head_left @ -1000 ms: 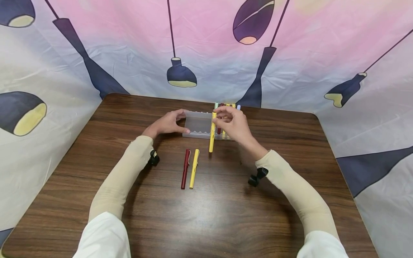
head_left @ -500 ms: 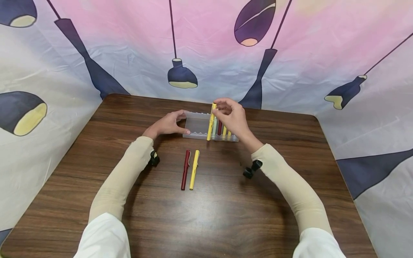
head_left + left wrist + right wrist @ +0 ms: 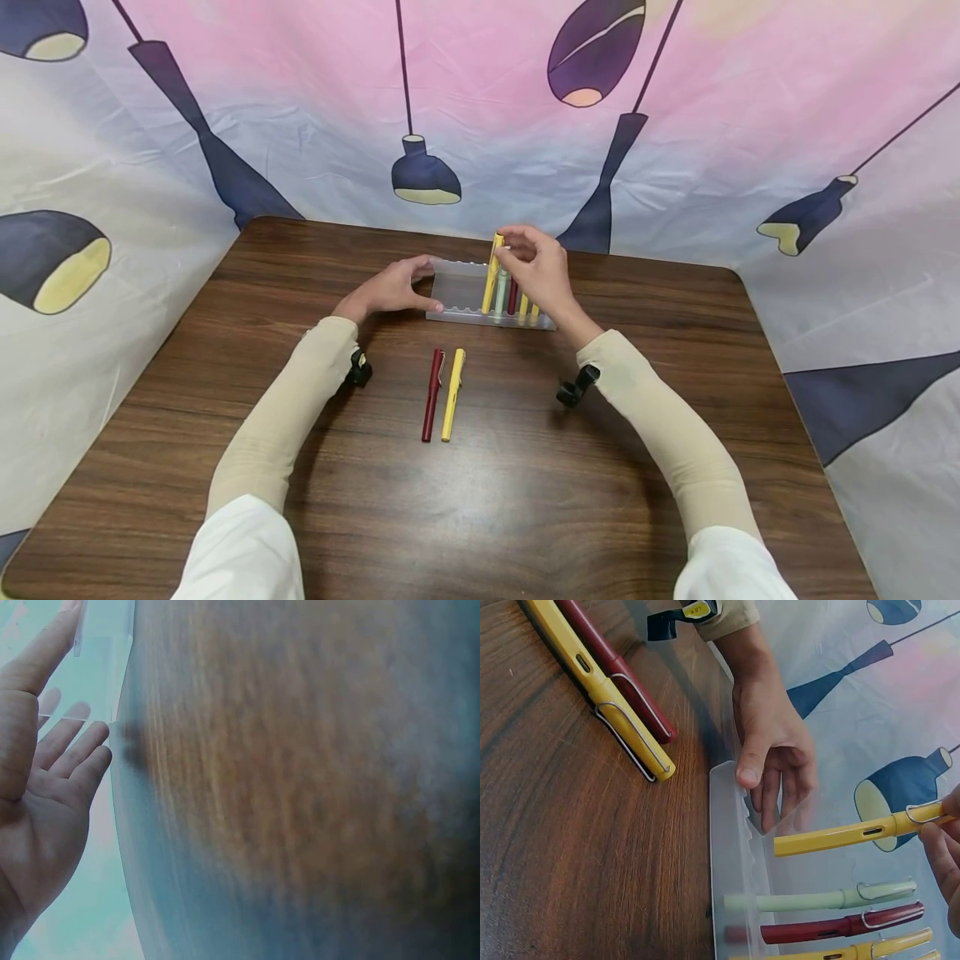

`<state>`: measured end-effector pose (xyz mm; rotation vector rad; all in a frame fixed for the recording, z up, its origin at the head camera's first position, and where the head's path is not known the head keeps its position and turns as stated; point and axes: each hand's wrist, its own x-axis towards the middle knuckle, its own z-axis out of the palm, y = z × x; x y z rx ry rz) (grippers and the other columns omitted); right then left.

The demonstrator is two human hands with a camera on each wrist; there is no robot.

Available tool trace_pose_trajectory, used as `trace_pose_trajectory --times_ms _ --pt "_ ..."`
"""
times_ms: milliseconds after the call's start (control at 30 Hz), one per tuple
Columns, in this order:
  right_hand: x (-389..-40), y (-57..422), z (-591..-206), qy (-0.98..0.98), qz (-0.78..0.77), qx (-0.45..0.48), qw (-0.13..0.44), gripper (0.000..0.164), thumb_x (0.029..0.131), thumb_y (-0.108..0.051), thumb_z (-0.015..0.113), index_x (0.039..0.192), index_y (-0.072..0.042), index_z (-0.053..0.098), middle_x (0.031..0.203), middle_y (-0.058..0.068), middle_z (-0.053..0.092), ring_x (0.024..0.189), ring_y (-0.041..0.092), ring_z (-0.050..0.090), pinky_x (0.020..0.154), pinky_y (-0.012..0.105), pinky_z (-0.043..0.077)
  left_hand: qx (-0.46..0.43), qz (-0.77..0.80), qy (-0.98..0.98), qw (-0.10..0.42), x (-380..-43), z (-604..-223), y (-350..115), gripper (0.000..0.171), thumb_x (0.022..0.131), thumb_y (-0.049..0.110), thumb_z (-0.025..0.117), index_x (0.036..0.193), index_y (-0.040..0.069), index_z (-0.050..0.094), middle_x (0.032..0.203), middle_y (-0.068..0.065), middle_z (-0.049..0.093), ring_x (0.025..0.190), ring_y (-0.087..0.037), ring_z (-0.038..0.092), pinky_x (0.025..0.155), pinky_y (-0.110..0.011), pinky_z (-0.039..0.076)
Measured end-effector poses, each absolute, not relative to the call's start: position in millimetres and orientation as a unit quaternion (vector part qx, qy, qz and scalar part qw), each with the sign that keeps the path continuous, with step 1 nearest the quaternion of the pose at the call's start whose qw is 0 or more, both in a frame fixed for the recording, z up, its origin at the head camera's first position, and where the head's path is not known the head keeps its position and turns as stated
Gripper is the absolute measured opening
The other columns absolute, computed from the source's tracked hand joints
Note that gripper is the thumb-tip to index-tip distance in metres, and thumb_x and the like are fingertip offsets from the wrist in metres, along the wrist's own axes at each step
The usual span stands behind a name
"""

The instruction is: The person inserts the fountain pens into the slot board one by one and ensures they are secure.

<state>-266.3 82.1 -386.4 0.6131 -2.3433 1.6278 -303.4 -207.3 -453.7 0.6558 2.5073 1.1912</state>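
A clear plastic pen rack [image 3: 463,317] with notched edges stands toward the back of the table. My left hand [image 3: 388,289] holds its left end, thumb at the front edge and fingers toward the back. In the left wrist view the fingers of that hand [image 3: 56,802] are fairly straight. My right hand [image 3: 545,271] pinches a yellow pen [image 3: 491,279] near its clip end. The pen leans over the rack, left of a pale green pen [image 3: 500,293]. In the right wrist view, the held pen's lower end is near the notches; contact cannot be told.
A dark red pen [image 3: 432,396] and another yellow pen [image 3: 452,396] lie side by side on the wooden table [image 3: 480,517], in front of the rack. Inside the rack, a dark red pen [image 3: 847,926] and yellow pens follow the green one. A printed cloth [image 3: 315,133] hangs behind.
My right hand has carried the yellow pen back and slightly left, from in front of the rack to over its notches. My left hand stays at the rack's left end.
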Motion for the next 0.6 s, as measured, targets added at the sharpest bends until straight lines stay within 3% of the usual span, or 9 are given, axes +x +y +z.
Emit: trace_pose_trajectory --times_ms 600 --pt "-278.7 79.8 -403.4 -0.8 0.557 0.192 0.115 0.028 0.098 -0.016 0.072 0.125 -0.01 0.072 0.112 0.011 0.075 0.094 0.023 0.074 0.081 0.034 0.062 0.229 0.417 0.868 0.143 -303.3 -454.5 -207.2 0.09 0.082 0.031 0.089 0.154 0.008 0.04 0.159 -0.016 0.041 0.148 -0.032 0.039 0.121 -0.048 0.035"
